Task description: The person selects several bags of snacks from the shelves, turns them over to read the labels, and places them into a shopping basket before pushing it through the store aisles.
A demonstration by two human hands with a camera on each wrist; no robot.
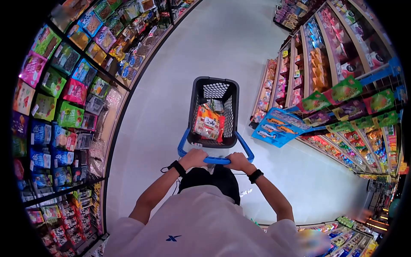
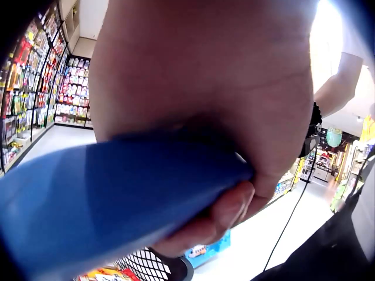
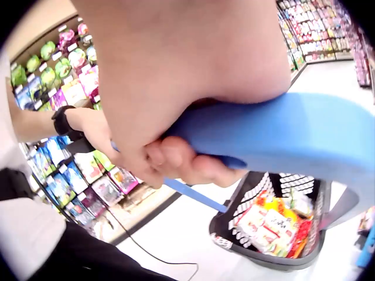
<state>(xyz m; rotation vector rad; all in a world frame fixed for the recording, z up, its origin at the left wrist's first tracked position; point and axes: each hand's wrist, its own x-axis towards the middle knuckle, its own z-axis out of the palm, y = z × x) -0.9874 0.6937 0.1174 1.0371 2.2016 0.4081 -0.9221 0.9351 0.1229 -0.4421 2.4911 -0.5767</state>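
Observation:
Both hands hold the blue handle (image 1: 216,160) of a black shopping basket (image 1: 192,96), one at each side of its crossbar. The left hand (image 1: 193,159) curls round the left part; its fingers (image 2: 225,216) wrap beneath the handle in the left wrist view. At the right part is the right hand (image 1: 239,162), with fingers (image 3: 176,155) folded round the blue bar. Inside the lattice-sided basket lies a red, orange and white snack bag (image 1: 208,123). A smaller greyish pack (image 1: 217,105) sits behind it, partly covered.
Tall shelves of colourful snack bags (image 1: 53,83) line the left of the aisle. Angled racks (image 1: 314,55) stand on the right, with a blue hanging pack (image 1: 278,127) jutting toward the basket. Grey floor (image 1: 205,47) runs ahead between them.

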